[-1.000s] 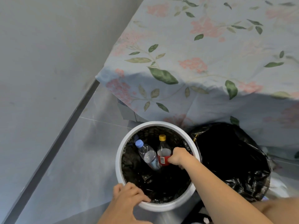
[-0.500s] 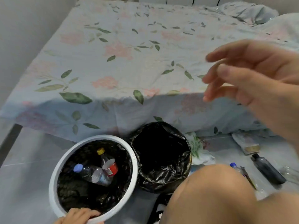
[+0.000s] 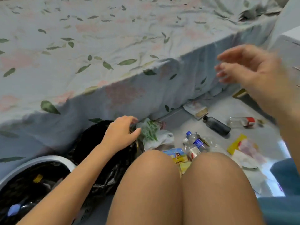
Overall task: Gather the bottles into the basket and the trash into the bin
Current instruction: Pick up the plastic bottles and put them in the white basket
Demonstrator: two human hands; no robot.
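The white-rimmed basket sits at the lower left with a blue-capped bottle and a yellow-capped bottle inside. Beside it is the black-bagged bin. My left hand curls over the bin's far rim, right next to a crumpled white and green plastic bag. My right hand hovers blurred at the upper right with fingers spread, holding nothing. On the floor lie a dark bottle, a clear red-labelled bottle and a blue-capped water bottle.
My bare knees fill the lower middle and hide part of the floor. Yellow wrappers and a snack packet lie among the bottles. The bed with a floral sheet borders the floor behind. A flat packet lies at the bed's foot.
The view has swung right toward the littered floor. My left hand left the basket's rim and now sits on the bin's rim. My right hand stays raised and empty.
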